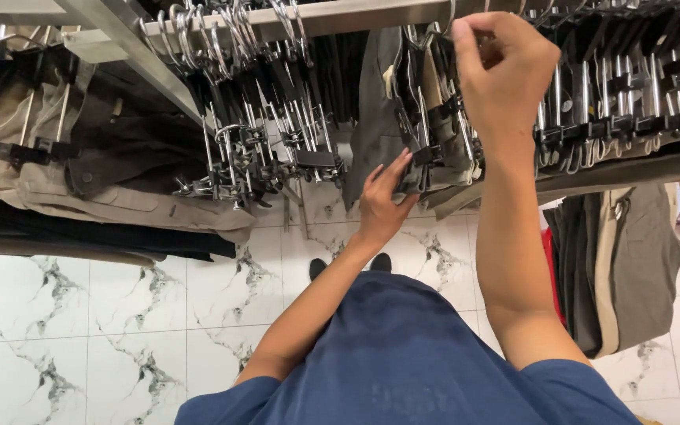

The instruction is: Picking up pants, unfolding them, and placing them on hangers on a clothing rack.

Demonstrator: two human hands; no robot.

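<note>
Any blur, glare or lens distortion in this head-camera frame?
Head view: evenly lit, no harsh shadows; faint shine on the metal rail; wide-angle stretch bends the rail; right hand slightly soft; left hand and floor tiles sharp.

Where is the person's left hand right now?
In the head view, the left hand is near the middle of the picture, fingertips on the grey folded trousers hanging from clip hangers, below and left of the raised right hand.

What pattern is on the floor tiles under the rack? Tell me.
White with grey marble-like veining on the floor tiles, clearest in the head view.
</note>
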